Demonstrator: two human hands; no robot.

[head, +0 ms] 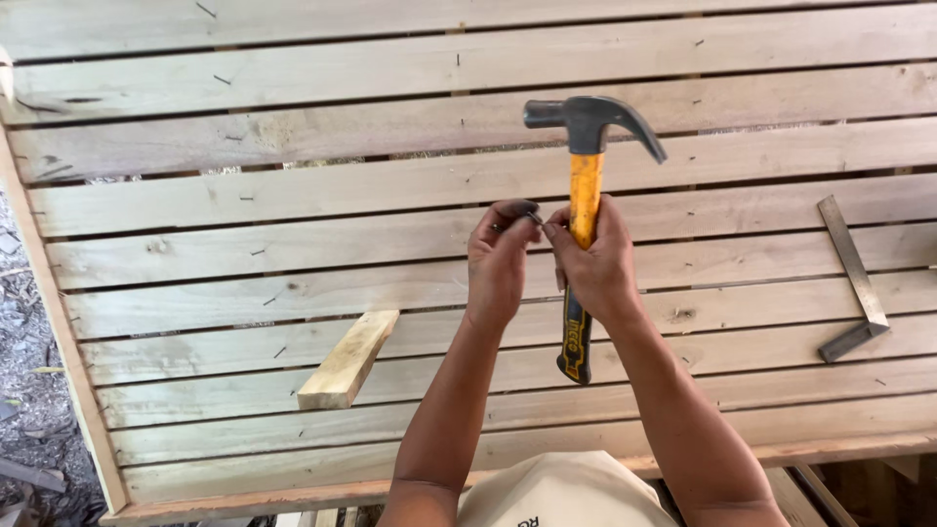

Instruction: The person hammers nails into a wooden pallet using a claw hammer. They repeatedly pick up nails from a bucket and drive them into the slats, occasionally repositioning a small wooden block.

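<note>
Pale wooden slats (293, 195), nailed side by side with narrow gaps, fill the view. A claw hammer (586, 195) is held upright above them in the right hand (595, 263), whose fingers are closed around the yellow handle. The left hand (500, 259) is raised just beside it, its fingertips pinched on a small nail (532, 217). A short wood block (349, 359) lies on the slats to the left, a metal square (856, 283) to the right.

Right hand (593, 262) hides the hammer (586, 185) handle's middle; nail too small.
</note>
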